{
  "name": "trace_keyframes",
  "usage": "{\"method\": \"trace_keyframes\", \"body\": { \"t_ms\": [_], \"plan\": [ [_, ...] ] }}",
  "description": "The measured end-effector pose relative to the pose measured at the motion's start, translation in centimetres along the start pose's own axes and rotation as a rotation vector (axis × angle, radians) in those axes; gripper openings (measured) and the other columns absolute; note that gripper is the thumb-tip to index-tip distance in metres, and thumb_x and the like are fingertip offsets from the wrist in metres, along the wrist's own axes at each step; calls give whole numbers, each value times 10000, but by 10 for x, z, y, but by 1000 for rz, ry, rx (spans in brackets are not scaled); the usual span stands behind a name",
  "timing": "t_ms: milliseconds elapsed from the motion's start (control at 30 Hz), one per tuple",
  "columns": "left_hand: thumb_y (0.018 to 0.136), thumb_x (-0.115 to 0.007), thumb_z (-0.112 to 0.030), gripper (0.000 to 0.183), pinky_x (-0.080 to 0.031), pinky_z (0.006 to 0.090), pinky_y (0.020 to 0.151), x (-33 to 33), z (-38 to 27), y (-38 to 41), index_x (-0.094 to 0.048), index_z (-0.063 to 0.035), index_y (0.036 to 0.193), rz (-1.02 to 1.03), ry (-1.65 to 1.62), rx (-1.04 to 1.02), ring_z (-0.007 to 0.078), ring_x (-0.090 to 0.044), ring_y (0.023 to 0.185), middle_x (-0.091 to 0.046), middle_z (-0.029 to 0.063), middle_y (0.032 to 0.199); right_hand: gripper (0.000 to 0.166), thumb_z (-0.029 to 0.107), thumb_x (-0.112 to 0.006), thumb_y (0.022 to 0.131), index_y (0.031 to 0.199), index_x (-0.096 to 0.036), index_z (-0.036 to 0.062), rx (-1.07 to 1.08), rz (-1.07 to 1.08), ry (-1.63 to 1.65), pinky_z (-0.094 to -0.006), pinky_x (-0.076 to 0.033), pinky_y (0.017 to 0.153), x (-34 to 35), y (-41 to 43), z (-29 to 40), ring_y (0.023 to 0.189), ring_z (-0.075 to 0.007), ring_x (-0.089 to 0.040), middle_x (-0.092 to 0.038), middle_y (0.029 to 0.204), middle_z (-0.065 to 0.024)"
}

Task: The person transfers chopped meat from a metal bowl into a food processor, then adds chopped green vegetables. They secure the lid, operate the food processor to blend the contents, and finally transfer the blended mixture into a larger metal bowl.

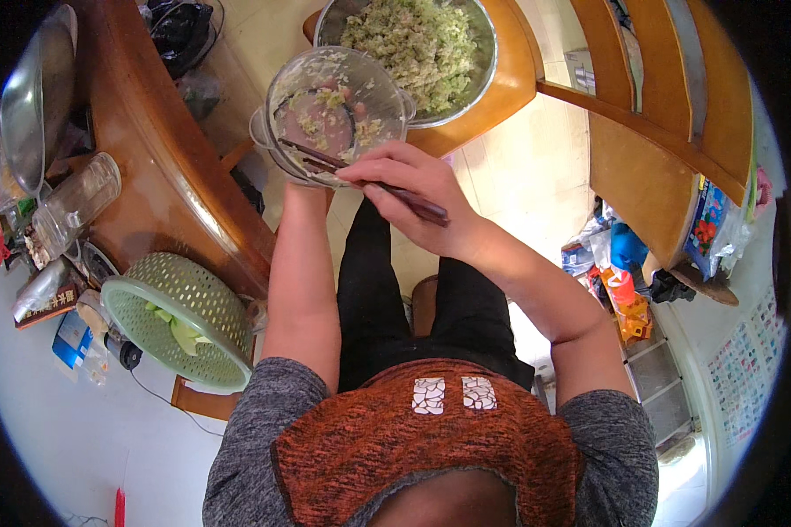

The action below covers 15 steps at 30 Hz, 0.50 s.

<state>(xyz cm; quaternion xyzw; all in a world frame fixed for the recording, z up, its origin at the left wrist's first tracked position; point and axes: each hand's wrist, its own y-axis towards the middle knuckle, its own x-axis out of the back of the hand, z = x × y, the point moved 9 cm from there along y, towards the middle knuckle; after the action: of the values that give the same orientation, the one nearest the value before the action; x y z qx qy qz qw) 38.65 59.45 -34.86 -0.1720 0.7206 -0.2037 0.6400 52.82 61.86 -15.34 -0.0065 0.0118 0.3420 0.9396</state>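
A clear bowl with two side handles point(339, 85) is held up by my left hand point(310, 186), which is mostly hidden beneath it and shows through as a pinkish patch. Scraps of pale green chopped food cling to the inside of the bowl. My right hand point(412, 194) grips dark wooden chopsticks point(424, 205), their tips inside the bowl's near left part. Just behind and to the right, a large metal basin point(490, 72) holds a heap of finely chopped, pale green food mixture point(418, 49). The basin stands on a wooden chair seat point(517, 62), its left rim partly covered by the clear bowl.
A curved wooden table edge point(165, 151) runs along the left. A green plastic colander point(221, 309) with green vegetable pieces, a glass jar point(82, 204) and a metal pan point(26, 118) are there. At right stand a slatted wooden chair back point(639, 122) and several plastic packages point(623, 296).
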Motion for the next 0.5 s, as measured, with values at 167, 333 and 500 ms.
{"method": "trace_keyframes", "body": {
  "t_ms": [167,333,500],
  "plan": [
    [964,-493,-569,644,-456,525,1050,-15,10,-10,-501,-65,1364,48,27,5,307,-577,1191,-588,128,1316,295,-76,-562,908,1167,-672,11,-130,-83,-217,-259,-491,793,22,8,-11,890,-211,-638,-621,1058,-117],
    [940,-558,-549,674,-471,497,1025,-9,8,-10,-480,-53,1390,119,89,-38,311,-553,1209,-567,147,1332,216,-7,-506,971,1120,-652,-64,4,-101,-22,-285,-544,833,37,9,27,946,-189,-660,-639,1038,-150],
    [965,-530,-534,645,-502,476,994,-19,15,-10,-486,-46,1385,179,-10,74,318,-575,1178,-576,174,1319,174,51,-552,978,1078,-672,-24,-169,-275,462,-260,-525,830,25,21,7,904,-124,-649,-659,1026,-70]
  ]
}}
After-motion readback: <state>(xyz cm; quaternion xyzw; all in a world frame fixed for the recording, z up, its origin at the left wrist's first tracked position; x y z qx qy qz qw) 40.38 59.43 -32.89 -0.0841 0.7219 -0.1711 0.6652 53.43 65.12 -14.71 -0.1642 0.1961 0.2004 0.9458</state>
